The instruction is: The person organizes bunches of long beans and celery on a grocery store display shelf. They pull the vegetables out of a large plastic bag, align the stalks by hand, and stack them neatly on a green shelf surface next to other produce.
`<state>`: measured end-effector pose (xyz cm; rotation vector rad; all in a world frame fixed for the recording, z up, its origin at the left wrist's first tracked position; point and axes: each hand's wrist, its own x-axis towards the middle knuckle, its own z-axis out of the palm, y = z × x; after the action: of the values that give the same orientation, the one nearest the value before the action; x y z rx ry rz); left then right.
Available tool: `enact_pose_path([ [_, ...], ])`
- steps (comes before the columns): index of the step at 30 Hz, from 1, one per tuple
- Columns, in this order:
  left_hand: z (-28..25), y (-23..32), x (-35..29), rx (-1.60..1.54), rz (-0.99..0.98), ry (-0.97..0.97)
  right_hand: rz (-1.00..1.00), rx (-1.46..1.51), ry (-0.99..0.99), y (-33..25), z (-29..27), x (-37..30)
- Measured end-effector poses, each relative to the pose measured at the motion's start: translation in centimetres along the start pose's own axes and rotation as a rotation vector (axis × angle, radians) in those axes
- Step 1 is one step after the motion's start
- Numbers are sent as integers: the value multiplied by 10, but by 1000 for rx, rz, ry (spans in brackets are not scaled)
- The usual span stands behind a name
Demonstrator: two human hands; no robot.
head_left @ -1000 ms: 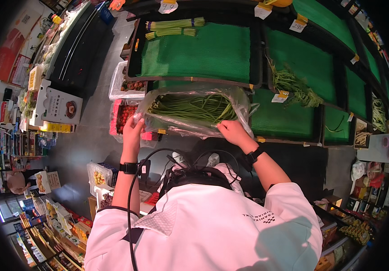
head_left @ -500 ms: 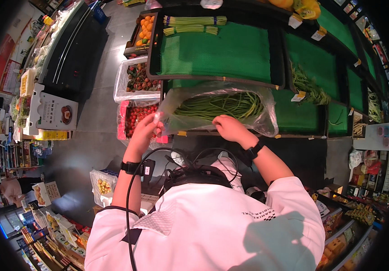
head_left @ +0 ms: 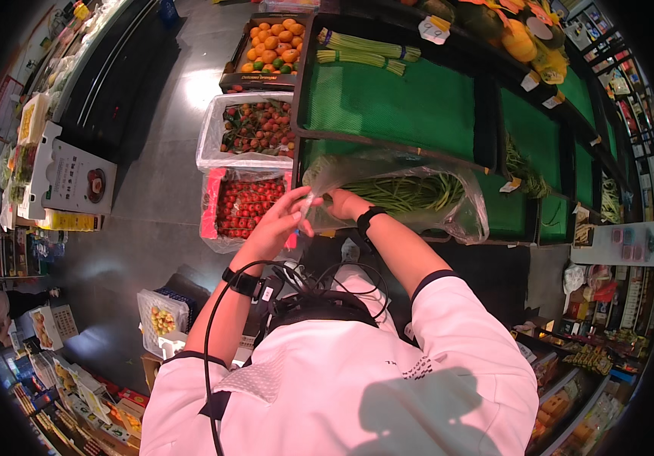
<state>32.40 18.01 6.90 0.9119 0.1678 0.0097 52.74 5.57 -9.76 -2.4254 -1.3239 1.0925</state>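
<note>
A: While the two hands are so close together, what lies at the fingers?

B: A clear plastic bag; the left hand has its fingers loosely spread at the bag's left end; the right hand is just beside them, its fingers bent in by the film; whether either one pinches the plastic I cannot tell, as the film muddles the view there.

A: And the long green stalks?

B: Inside the bag, to the right of the right fingers; they lie lengthwise, in a loose bunch; beyond the bag's right end a green-lined tray shows.

A: What else is around?

B: Left of the left fingers, a pink crate of small red tomatoes; farther ahead of them, a white box of reddish fruit, then a dark carton of orange fruit; well ahead of the right fingers, two tied bundles.
</note>
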Motion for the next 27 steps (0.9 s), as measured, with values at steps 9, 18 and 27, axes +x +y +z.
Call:
enact_pose_path([
  [9, -13, 7, -2, 20, -73, 0, -59, 86, -8, 26, 24, 34],
  [18, -15, 17, 6, -5, -99, 44, -20, 109, -75, 11, 2, 31],
  [27, -17, 18, 7, 53, -115, 87, -63, 66, -128, 13, -5, 29],
])
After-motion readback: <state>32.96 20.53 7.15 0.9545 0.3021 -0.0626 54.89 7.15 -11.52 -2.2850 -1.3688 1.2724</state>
